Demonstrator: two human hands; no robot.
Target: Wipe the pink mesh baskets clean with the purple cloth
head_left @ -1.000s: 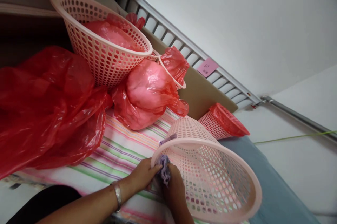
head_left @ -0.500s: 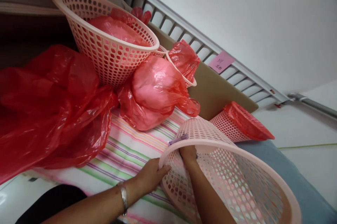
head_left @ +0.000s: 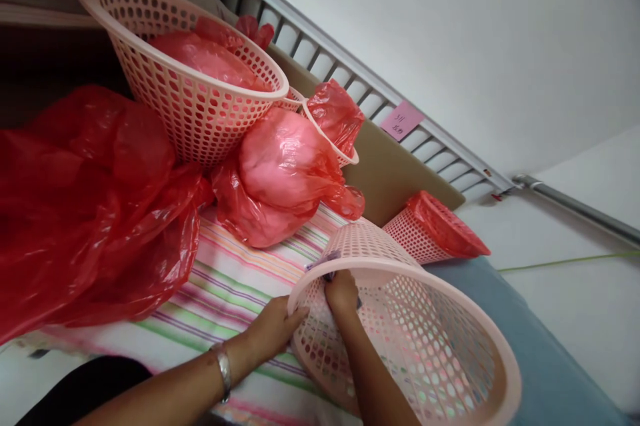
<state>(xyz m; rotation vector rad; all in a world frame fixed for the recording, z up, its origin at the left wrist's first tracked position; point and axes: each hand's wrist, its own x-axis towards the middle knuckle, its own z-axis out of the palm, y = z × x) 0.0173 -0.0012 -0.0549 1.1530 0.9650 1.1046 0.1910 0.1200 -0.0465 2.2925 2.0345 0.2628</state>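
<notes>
A pale pink mesh plastic basket (head_left: 430, 279) lies on its side with its mouth towards me. My left hand (head_left: 277, 329) grips its rim at the left, the thumb lying inside. My right hand (head_left: 343, 293) reaches into the mouth and is closed on a purplish cloth (head_left: 329, 275) near the upper left wall. More purple shows just beyond the rim; whether it is the same piece I cannot tell. The fingertips of my right hand are hidden.
Beyond stand a large pink basket (head_left: 165, 73) holding a red bag and a smaller red-lined basket (head_left: 425, 229). A filled red bag (head_left: 285, 173) and a loose red plastic bag (head_left: 100, 213) lie on the striped cloth (head_left: 220, 286). A metal railing (head_left: 360, 89) runs behind.
The whole view has shifted, so things sit further left. My right hand has drawn slightly back, showing more of it and the purplish cloth. My left hand keeps its hold on the rim.
</notes>
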